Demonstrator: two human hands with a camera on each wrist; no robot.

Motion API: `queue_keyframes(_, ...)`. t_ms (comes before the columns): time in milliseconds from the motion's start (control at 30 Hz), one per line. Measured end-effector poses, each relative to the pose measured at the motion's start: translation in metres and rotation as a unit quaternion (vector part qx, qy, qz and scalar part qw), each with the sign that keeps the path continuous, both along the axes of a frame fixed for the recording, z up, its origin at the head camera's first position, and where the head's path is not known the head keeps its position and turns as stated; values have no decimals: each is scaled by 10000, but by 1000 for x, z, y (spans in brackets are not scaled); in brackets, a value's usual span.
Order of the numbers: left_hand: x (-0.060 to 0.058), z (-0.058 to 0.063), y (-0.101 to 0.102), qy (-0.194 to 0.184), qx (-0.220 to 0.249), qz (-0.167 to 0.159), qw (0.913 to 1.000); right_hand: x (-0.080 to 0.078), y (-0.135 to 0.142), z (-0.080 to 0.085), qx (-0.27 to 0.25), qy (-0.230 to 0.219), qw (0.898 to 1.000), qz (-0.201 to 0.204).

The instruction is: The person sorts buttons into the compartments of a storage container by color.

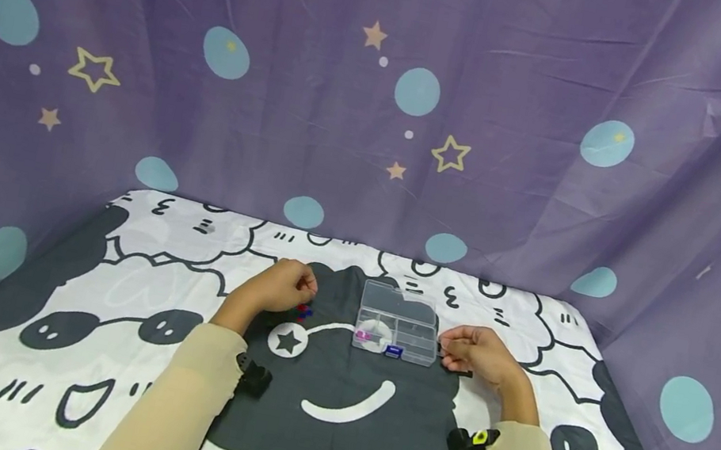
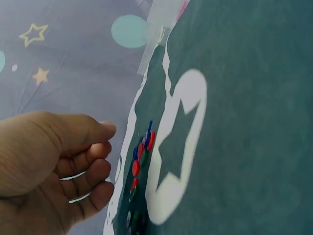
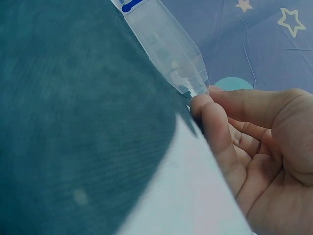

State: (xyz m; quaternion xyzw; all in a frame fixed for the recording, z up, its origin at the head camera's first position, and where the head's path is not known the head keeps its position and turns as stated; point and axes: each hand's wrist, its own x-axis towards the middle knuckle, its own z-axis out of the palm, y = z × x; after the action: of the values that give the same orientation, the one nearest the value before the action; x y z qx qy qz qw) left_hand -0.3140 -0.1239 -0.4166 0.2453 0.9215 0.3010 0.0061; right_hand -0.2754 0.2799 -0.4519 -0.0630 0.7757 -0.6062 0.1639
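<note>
In the head view, the clear box (image 1: 418, 341) rests on the cloth-covered surface (image 1: 347, 383), its lid (image 1: 399, 303) open at the far side and a pink piece (image 1: 363, 335) in its left part. Small colored pieces (image 1: 305, 312) lie clustered left of the box; the left hand (image 1: 277, 287) is just beside them, while the right hand (image 1: 481, 355) is at the box's right end. The left wrist view shows the left thumb and fingertips narrowly apart, with nothing visible between them. The red, blue and green pieces crowd together left of the box, so a clean pick seems to call for approaching one at the cluster's edge and pinching lightly, without scattering its neighbours. In the right wrist view, thumb and fingertips appear to pinch the box's right end; a light, even hold there should brace it without tipping it or swinging the lid.
</note>
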Motion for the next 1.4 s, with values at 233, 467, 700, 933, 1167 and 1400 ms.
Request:
queue_keyframes(233, -2, -5, -10, 4, -357, 106, 9993, 1, 0, 0, -8, -50, 10000, -71)
queue_keyframes(467, 1, -5, -13, 195, -549, 248, 9980, 1, -1, 1, -33, -46, 10000, -34)
queue_keyframes(700, 3, -1, -10, -135, -814, 461, 9955, 1, 0, 1, -117, -65, 9999, -31)
queue_keyframes(933, 1, -3, -11, -111, -802, 409, 9959, 0, 0, 0, -95, -87, 9999, -33)
queue_keyframes(1167, -1, -7, -9, 40, -749, 405, 9964, 1, 1, 0, -172, -114, 9998, 7)
queue_keyframes(1400, 0, -8, -6, 39, -739, 449, 9962, 0, 1, 0, -179, -94, 9998, 55)
